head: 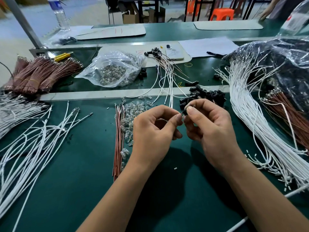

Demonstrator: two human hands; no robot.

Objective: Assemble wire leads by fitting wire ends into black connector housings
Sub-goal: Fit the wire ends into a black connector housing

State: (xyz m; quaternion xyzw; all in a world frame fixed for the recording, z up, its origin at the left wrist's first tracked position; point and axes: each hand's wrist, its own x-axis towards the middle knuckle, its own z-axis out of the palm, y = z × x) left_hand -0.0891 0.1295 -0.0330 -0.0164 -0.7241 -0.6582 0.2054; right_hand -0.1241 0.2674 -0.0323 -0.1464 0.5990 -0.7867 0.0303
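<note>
My right hand [209,124] pinches a small black connector housing [185,112] between thumb and forefinger above the green table [83,164]. My left hand [153,129] has its thumb and forefinger pinched right against the housing's near end; what they hold is hidden. A pile of black housings [205,96] lies just behind my hands. Loose red-brown wires [118,139] and small clear bulbs [133,108] lie left of my left hand. Finished leads with black housings [160,64] fan out further back.
White wires [33,139] spread over the left, and a thick white wire bundle [250,123] curves along the right beside brown wires [287,114]. A clear bag of bulbs [113,71], bundled brown wires [36,74] and a phone [174,53] sit behind a metal rail [100,94].
</note>
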